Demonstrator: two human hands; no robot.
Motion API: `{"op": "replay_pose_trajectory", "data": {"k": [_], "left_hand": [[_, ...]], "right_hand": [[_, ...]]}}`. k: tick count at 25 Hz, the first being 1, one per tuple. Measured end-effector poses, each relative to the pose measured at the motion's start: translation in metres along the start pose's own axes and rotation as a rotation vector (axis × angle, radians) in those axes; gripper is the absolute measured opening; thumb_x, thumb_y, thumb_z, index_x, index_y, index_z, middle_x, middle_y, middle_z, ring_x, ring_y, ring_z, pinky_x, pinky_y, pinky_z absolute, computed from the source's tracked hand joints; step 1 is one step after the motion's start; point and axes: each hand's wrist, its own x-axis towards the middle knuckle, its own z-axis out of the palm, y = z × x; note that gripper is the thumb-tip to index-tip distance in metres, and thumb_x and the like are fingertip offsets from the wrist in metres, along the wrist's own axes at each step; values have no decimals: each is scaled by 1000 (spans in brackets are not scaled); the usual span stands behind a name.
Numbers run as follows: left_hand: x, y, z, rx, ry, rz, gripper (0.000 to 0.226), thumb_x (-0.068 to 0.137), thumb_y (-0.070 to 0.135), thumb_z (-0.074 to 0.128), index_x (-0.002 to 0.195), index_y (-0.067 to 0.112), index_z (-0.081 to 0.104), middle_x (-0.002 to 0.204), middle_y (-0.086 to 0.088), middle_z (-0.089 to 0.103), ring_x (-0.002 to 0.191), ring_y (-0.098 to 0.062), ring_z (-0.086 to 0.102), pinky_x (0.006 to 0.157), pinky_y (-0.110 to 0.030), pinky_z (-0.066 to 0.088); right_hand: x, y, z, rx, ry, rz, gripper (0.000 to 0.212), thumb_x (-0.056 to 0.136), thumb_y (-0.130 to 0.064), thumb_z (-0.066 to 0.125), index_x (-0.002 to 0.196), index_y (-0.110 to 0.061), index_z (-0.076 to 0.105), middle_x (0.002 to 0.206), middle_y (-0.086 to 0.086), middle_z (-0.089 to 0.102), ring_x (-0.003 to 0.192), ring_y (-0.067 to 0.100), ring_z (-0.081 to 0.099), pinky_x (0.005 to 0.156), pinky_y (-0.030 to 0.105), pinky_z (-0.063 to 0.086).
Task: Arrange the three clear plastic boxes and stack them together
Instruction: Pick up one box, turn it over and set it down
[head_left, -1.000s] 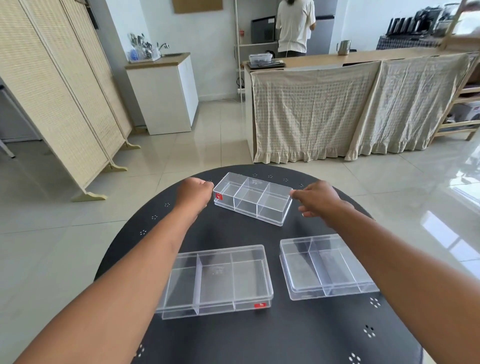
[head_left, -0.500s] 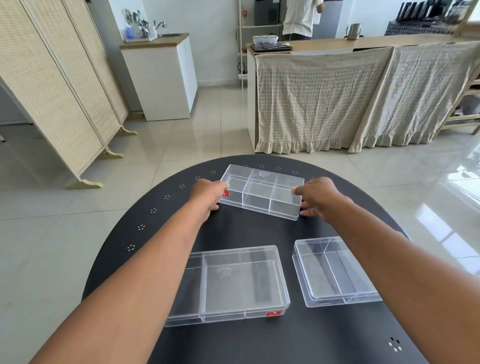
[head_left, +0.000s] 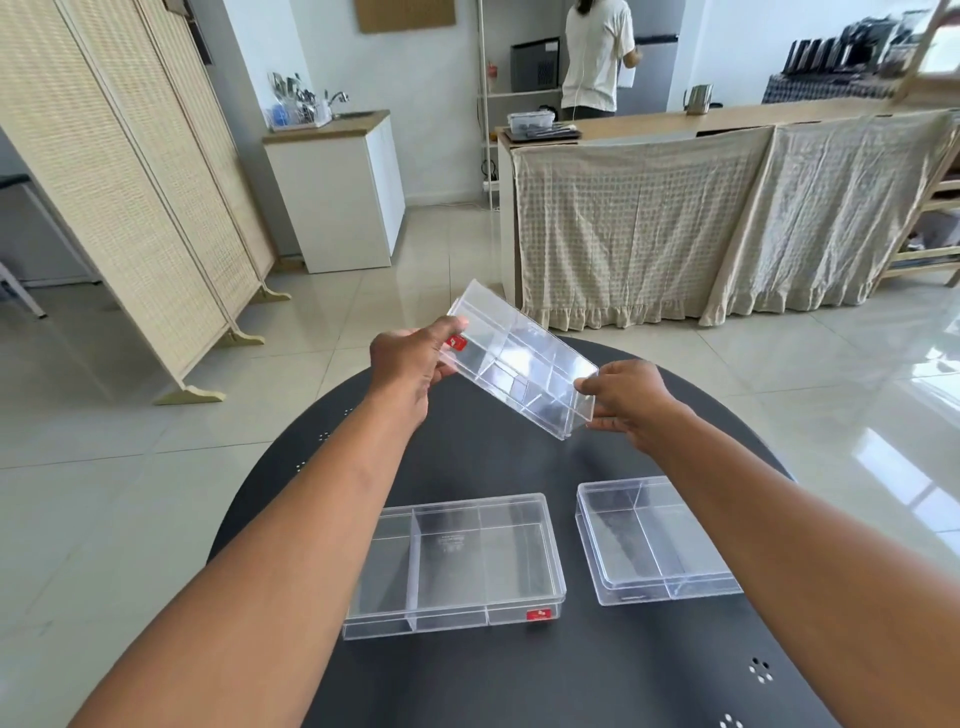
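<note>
Three clear plastic boxes with inner dividers are in view. The smaller clear box (head_left: 522, 364) is held tilted in the air above the far part of the round black table (head_left: 519, 686). My left hand (head_left: 410, 364) grips its left end by a red sticker, and my right hand (head_left: 621, 397) grips its right end. The large clear box (head_left: 457, 564) with a red label lies flat on the table near me. To its right the third clear box (head_left: 649, 540) rests flat, partly hidden by my right forearm.
Beyond the table is glossy tiled floor. A folding wicker screen (head_left: 130, 182) stands at the left, a white cabinet (head_left: 337, 192) behind it, and a cloth-draped counter (head_left: 701, 218) at the back right. A person (head_left: 597, 57) stands behind the counter.
Both hands closed on the far box's ends, then lifted it off the table and tilted it. The two near boxes stayed put.
</note>
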Motion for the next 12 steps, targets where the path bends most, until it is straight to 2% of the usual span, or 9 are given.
{"op": "replay_pose_trajectory", "data": {"k": [2,4,6,8,9,11,12], "left_hand": [[-11,13,7,60,27,114,30,64,29,89,76,6,74,74,-7,77,62,-21,70,71,-38,63],[-25,23,11,200,51,310,38,65,38,85,88,9,78,80,-2,79,65,-14,70,70,-33,60],[-41,29,16,441,79,607,56,69,45,82,113,11,74,103,-2,78,87,-14,73,83,-30,58],[-53,27,23,623,62,920,62,72,41,80,122,7,68,115,-8,75,103,-23,70,93,-33,54],[-58,25,26,688,26,1015,63,72,38,80,124,5,67,117,-11,73,106,-27,68,94,-35,53],[-66,16,29,784,-49,1092,66,72,34,81,129,4,64,120,-12,71,110,-30,65,95,-36,50],[-68,11,28,812,-89,1117,67,72,32,83,130,4,63,122,-12,70,112,-30,64,96,-35,48]], "right_hand": [[-10,-9,1,-174,64,-130,31,89,-18,76,108,5,68,95,23,65,81,36,63,83,50,60],[-22,-24,1,-304,117,-252,34,87,-33,75,97,0,73,90,20,73,82,35,69,86,50,60],[-31,-46,1,-115,63,-272,36,91,-39,72,82,-4,69,83,13,72,67,25,70,75,49,63],[-39,-68,-2,164,-76,-179,43,96,-47,68,90,-4,67,91,14,77,61,22,78,65,42,64],[-42,-78,-6,221,-143,-129,55,95,-55,66,99,0,65,97,18,77,66,26,81,62,43,66],[-46,-88,-14,193,-249,-48,80,88,-69,66,117,4,57,109,29,73,78,35,82,60,47,66],[-47,-88,-15,159,-280,-17,83,85,-73,66,123,-1,53,112,32,71,80,38,82,61,49,66]]}}
